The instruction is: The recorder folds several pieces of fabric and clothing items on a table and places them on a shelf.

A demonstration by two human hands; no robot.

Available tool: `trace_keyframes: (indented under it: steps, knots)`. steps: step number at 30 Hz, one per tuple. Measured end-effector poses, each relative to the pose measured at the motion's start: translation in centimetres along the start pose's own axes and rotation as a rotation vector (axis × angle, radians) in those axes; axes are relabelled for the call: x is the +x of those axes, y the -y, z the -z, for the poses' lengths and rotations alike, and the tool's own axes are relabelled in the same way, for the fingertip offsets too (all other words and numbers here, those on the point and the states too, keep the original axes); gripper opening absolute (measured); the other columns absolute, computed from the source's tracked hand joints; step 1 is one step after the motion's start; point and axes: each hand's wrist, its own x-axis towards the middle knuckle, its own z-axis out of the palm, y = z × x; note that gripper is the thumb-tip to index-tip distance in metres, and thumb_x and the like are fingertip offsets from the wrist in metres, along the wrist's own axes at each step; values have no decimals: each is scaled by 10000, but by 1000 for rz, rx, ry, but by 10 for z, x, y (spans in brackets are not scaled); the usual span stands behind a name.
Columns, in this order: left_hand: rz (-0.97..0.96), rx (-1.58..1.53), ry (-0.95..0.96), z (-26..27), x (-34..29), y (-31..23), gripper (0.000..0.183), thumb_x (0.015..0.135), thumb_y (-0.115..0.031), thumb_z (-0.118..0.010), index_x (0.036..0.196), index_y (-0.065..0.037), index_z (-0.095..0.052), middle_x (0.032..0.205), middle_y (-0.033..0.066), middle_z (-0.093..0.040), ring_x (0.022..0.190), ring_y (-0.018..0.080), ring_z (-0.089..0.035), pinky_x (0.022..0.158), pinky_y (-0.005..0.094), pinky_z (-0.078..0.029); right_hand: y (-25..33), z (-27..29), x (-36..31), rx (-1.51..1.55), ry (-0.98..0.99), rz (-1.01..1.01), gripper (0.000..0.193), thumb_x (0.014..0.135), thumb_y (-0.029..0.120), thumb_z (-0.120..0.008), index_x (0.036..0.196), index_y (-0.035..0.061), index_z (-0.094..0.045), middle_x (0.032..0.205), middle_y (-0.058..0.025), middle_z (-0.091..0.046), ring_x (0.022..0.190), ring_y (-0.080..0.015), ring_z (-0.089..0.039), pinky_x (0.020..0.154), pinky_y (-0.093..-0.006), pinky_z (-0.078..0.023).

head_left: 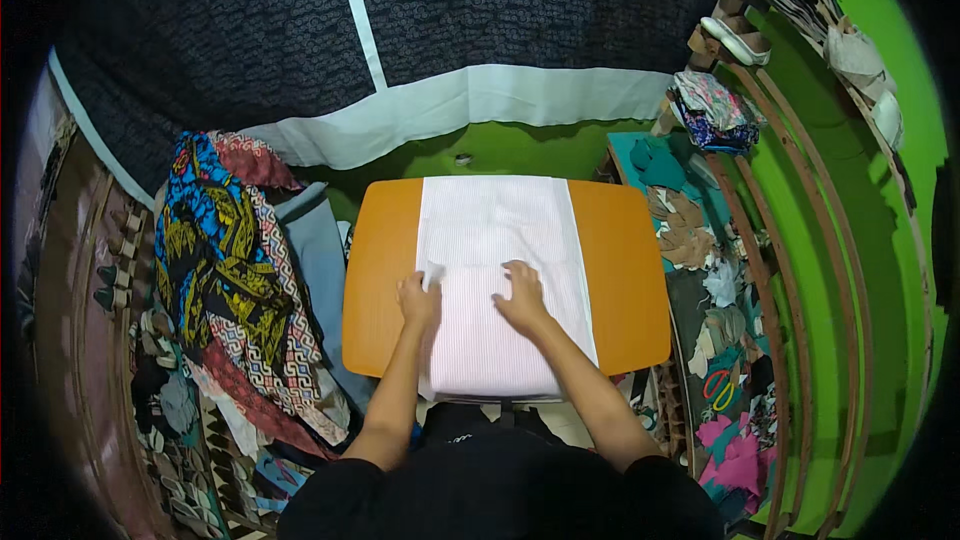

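Observation:
A pale pink-and-white striped cloth (pixel 500 340) lies lengthwise over the middle of an orange-brown table (pixel 385 240). A crosswise edge or fold runs over it at about the height of my hands, and its near end hangs over the table's front edge. At the cloth's left side my left hand (pixel 417 302) is closed on it, with a small turned-up bit of the fabric showing at the fingertips. My right hand (pixel 521 298) rests on the cloth right of its middle, thumb and fingers apart, holding nothing. Light creases show in the far part of the cloth.
Patterned fabrics (pixel 240 260) are heaped on the left beside a grey-blue cloth (pixel 318 280). To the right, a bench holds fabric scraps (pixel 690 225) and scissors (pixel 719 390). Wooden racks (pixel 815 200) with shoes line the right wall. A dark curtain (pixel 530 10) hangs beyond the table.

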Motion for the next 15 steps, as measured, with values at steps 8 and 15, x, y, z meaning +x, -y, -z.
trace_keyframes:
  steps: [8, 15]
  knots:
    - [-238, -561, 610, 51, -57, -54, 306, 849, -184, -463, 1085, 1, -405, 904, 106, -501, 862, 171, -474, 783, 281, -385, 35, 22, 19, -7, 622, 141, 466, 545, 295, -685, 960, 102, -596, 882, -88, -605, 909, -292, -536, 989, -532, 1]
    - [-148, -668, 604, 116, -84, -87, 115, 863, -119, -431, 949, -42, -426, 790, 1, -408, 745, 86, -387, 690, 218, -363, -22, 61, -25, -188, 566, 201, 318, 537, 255, -675, 807, 91, -638, 724, -111, -621, 767, -271, -581, 928, -560, -189]
